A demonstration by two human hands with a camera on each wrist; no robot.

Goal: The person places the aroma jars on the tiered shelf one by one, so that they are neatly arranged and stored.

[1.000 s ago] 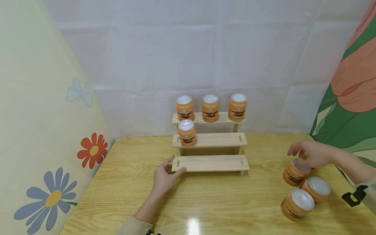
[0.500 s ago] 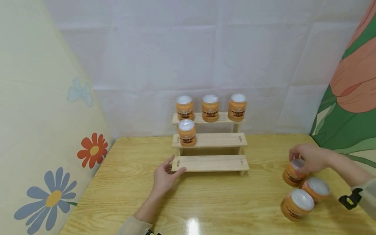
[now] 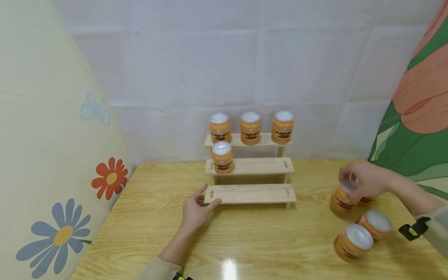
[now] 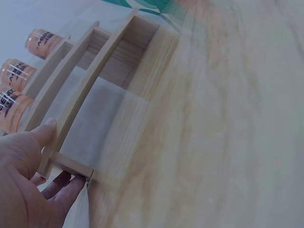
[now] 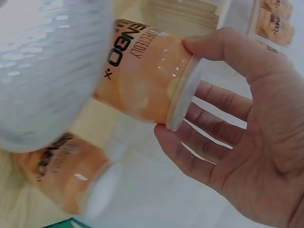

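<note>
Head view first: at the left, your left hand [image 3: 196, 212] grips the left end of the three-tier wooden rack [image 3: 252, 194], thumb at the front edge of the bottom shelf; in the left wrist view its other fingers are at the end support beneath. The middle shelf carries an orange jar [image 3: 223, 159] at its left end, and the top shelf a row of three: left jar [image 3: 219, 130], centre jar [image 3: 250, 130], right jar [image 3: 282, 130], all upright with pale lids. Well right of the rack, your right hand [image 3: 369, 181] pinches the held jar [image 3: 341, 202] from above, around its lid; you cannot tell whether its base touches the table [image 3: 273, 237]. Nearer you stand the front jar [image 3: 350, 247] and, just beside it, the side jar [image 3: 371, 227]; the rear jar [image 3: 366, 200] is partly hidden. The jars' contents cannot be made out.
</note>
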